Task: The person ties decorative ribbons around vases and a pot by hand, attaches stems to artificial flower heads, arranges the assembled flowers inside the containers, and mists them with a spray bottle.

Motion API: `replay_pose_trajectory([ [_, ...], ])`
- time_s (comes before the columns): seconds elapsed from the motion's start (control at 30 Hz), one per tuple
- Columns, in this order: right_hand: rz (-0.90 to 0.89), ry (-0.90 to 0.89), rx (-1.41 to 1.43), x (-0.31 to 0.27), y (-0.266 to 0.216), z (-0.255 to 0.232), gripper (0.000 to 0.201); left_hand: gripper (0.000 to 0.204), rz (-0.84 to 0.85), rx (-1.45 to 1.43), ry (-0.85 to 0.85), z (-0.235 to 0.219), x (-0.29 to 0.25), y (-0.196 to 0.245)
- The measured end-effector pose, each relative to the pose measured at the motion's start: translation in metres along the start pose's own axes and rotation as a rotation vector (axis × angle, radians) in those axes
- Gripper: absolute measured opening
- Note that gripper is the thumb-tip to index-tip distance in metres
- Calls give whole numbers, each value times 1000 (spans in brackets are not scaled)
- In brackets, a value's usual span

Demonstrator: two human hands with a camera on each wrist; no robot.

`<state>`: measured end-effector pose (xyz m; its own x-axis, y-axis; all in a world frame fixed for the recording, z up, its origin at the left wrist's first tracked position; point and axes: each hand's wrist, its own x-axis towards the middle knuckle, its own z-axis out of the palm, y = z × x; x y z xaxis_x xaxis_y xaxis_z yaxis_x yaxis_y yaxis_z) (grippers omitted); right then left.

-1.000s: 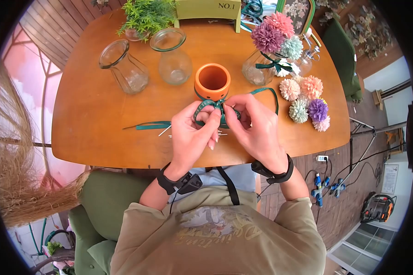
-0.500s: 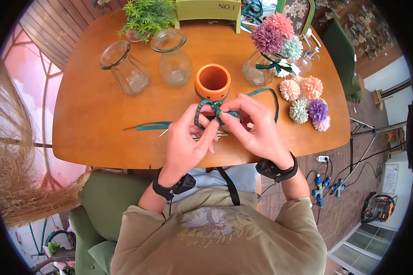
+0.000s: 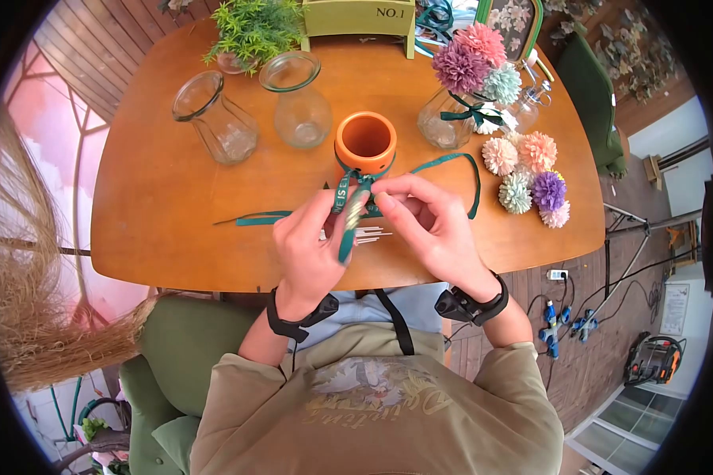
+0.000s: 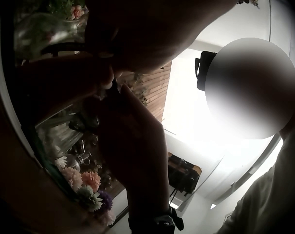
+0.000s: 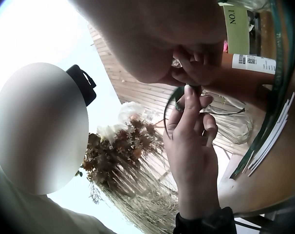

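Observation:
An orange pot (image 3: 365, 136) stands on the table in the head view, with a dark green printed ribbon (image 3: 341, 195) around it and gathered at its near side. My left hand (image 3: 305, 249) pinches a loop of this ribbon, lettering showing on it. Thumb and forefinger of my right hand (image 3: 436, 229) pinch the ribbon close to the knot. One long ribbon tail curves out to the right beyond that hand. In the right wrist view, the left hand (image 5: 191, 131) shows with the ribbon loop (image 5: 168, 109) at its fingertips. The left wrist view is dark, and the knot is hidden there.
White sticks (image 3: 368, 235) lie under the hands. Two glass vases (image 3: 301, 119) stand at the left, beside a green plant (image 3: 253, 28). A vase of pompom flowers (image 3: 463, 67) is at the right, with loose flower heads (image 3: 548, 190) nearer. A green box (image 3: 360, 20) sits behind.
The left hand has moved slightly left and down, drawing its ribbon loop narrower and turning it. The right hand stays by the knot; the loop on its side no longer shows spread out.

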<state>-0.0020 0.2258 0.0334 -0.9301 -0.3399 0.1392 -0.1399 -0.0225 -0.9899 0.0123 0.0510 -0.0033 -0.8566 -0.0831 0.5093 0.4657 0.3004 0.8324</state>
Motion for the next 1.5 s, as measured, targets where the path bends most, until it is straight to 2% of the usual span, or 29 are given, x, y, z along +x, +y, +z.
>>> replay_pose_trajectory([
  [0.1,-46,52,57,2,11,-7,22,9,15,94,73,-1,2,1],
  [0.17,-57,114,70,5,7,-11,22,8,40,200,-6,-10,3,1],
  [0.2,-68,178,82,7,5,-13,22,8,40,200,-7,-15,4,-1],
  [0.3,-12,236,95,10,5,-32,21,7,8,226,6,-26,7,-5],
  [0.37,-13,259,106,10,6,-31,20,11,-60,156,-43,-29,7,-5],
  [0.43,-14,314,115,9,6,-32,19,12,-49,149,-31,-30,9,-9],
  [0.7,-37,358,182,12,13,-36,17,11,-49,143,-45,-31,10,-5],
  [0.9,-20,372,214,11,18,-37,18,10,-114,144,-71,-31,7,-2],
  [1.03,-8,351,238,7,17,-38,18,12,-182,39,-74,-31,9,0],
  [1.17,-21,347,-23,-9,14,-47,19,20,-265,44,-76,-35,11,-2],
  [1.2,-86,407,-106,-14,14,-55,19,25,-290,72,-111,-41,10,-3],
  [1.27,-288,598,-435,-20,16,-75,12,25,-261,154,-104,-48,10,-1],
  [1.3,-361,652,-747,-22,18,-93,13,26,-228,236,-99,-52,9,-2],
  [1.33,-375,682,-933,-26,12,-103,13,26,-234,238,-96,-56,8,-3],
  [1.37,-358,699,-1092,-29,12,-113,13,25,-198,332,-103,-60,7,-5],
  [1.43,-175,641,-1299,-41,16,-132,19,24,-167,434,-99,-67,3,-10],
  [1.47,-36,597,-1282,-47,18,-136,27,23,-144,462,-122,-70,1,-14],
  [1.5,-41,589,-1278,-52,24,-139,27,22,-120,488,-146,-71,-2,-18],
])
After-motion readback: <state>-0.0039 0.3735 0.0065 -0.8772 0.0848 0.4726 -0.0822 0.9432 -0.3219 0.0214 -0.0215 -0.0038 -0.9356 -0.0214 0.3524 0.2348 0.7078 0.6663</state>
